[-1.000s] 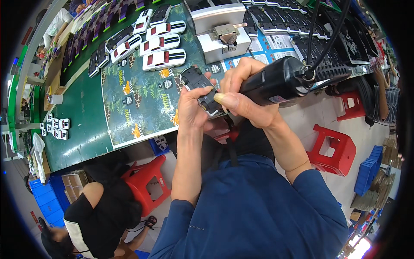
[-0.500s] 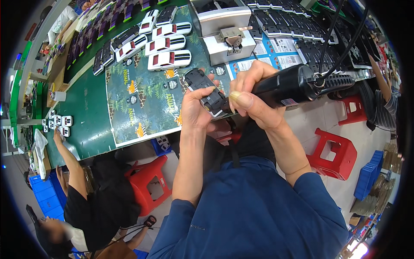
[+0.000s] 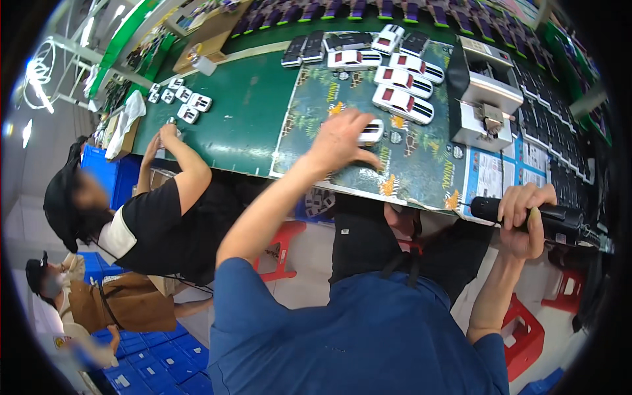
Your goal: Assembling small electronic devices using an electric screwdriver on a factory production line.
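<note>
On the patterned mat point(image 3: 309, 131) lies a white toy car point(image 3: 374, 133) with dark stripes, roof side up. Over its rear is my left hand point(image 3: 339, 141), fingers and thumb spread apart; the palm hides part of the car, and whether the fingertips touch it I cannot tell. My right hand point(image 3: 523, 220) is wrapped round a black electric screwdriver point(image 3: 563, 224), held level at the bench's front edge with its tip pointing left. Beyond my left hand stand several more white cars point(image 3: 403, 104), with dark undersides point(image 3: 345, 41) of upturned ones behind them.
A metal fixture point(image 3: 486, 122) stands to the right, beside rows of black car bases point(image 3: 559, 131). At the left a co-worker point(image 3: 164, 197) handles small white parts point(image 3: 187, 105) on the green bench point(image 3: 243, 112). Red stools point(image 3: 523, 336) are behind and below the bench.
My left hand has moved forward and left, turned the car from underside up to roof up, and set it on the mat. The screwdriver has moved right, away from the car. My view has swung left.
</note>
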Demonstrator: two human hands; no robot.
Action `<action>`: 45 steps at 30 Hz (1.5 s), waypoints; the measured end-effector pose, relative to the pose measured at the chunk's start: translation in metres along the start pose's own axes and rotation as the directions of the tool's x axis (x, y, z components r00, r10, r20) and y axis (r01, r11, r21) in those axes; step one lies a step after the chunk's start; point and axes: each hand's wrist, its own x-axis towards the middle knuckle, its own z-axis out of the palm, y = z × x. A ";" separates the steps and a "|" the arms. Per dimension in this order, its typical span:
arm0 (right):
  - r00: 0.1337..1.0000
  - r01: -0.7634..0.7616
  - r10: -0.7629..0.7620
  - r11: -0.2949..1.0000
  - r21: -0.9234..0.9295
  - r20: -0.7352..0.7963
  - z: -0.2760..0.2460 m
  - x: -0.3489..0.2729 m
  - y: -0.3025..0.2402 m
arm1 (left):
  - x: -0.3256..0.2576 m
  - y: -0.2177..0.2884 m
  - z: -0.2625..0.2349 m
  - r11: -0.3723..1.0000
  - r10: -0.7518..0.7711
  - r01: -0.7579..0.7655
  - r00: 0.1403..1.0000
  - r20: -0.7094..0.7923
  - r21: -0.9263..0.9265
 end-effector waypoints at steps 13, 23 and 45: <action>0.998 -0.053 0.054 0.998 0.033 -0.034 -0.008 -0.003 0.017 | -0.088 -0.075 -0.066 0.902 -0.112 0.185 0.973 -0.202 0.390; 0.996 0.028 -0.030 0.999 -0.028 -0.081 -0.031 -0.024 -0.039 | 0.031 0.162 0.077 0.855 0.077 -0.230 0.943 -0.323 -0.466; 0.951 0.125 -0.157 0.983 -0.133 -0.266 -0.080 -0.060 -0.120 | 0.196 0.329 0.210 0.297 -0.183 0.278 0.955 0.231 -0.914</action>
